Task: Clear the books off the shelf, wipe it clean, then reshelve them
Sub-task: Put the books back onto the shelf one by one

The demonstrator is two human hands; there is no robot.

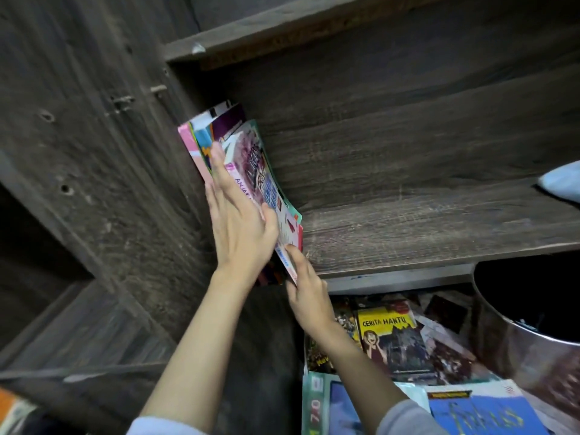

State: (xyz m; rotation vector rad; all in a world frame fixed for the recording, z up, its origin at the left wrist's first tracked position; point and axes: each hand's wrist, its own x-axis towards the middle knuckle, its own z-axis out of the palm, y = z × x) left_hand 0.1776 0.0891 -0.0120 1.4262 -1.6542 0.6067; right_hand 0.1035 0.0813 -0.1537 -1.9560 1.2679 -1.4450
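Note:
A small stack of colourful books (251, 158) stands upright at the far left end of the dark wooden shelf (423, 233), leaning against the cabinet's side wall. My left hand (235, 215) lies flat along the spines with straight fingers, its thumb on the outermost cover. My right hand (306, 287) touches the lower front corner of the outermost book at the shelf's edge. The remainder of the shelf board is bare wood.
On the lower level lie several loose books, among them a yellow one (392, 337) and a blue one (480, 412). A shiny metal pot (527, 346) stands at the right. A pale blue cloth (561, 180) sits at the shelf's right end.

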